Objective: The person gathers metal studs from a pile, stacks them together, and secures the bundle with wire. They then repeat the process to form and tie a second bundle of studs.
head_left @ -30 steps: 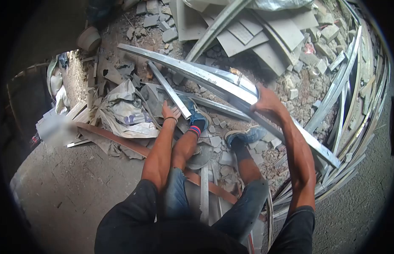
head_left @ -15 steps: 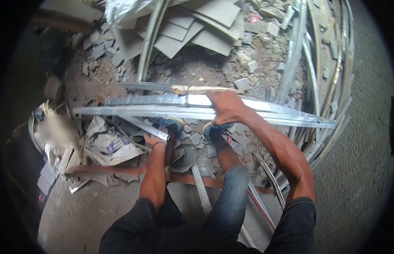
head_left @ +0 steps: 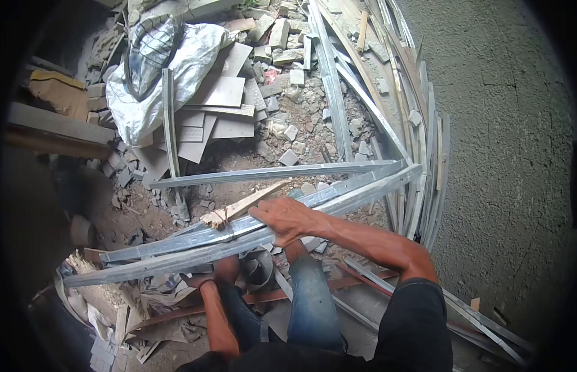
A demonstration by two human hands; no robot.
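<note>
A bundle of long metal channels [head_left: 170,263] slants across in front of my legs, its right end farther from me than its left. My right hand [head_left: 285,220] is closed over the bundle near its middle, fingers wrapped round the edge. Beside that hand, a splintered strip of wood [head_left: 242,206] lies against the channels, where a thin tie circles them. My left hand [head_left: 198,282] is low, just under the near side of the bundle by my knee; its fingers are in shadow and partly hidden. Beyond the bundle runs a separate metal channel [head_left: 273,173].
Broken tiles [head_left: 223,93] and a white sack [head_left: 201,53] lie at the back left. Rubble [head_left: 288,127] covers the ground ahead. More long strips [head_left: 418,124] are heaped on the right beside rough concrete [head_left: 499,142]. A brown wooden strip [head_left: 270,296] crosses near my legs.
My view has shifted. The bundle, nearly level before, now slants, with its left end closer to me. My right hand still grips it. The short channel by my left hand is no longer seen there.
</note>
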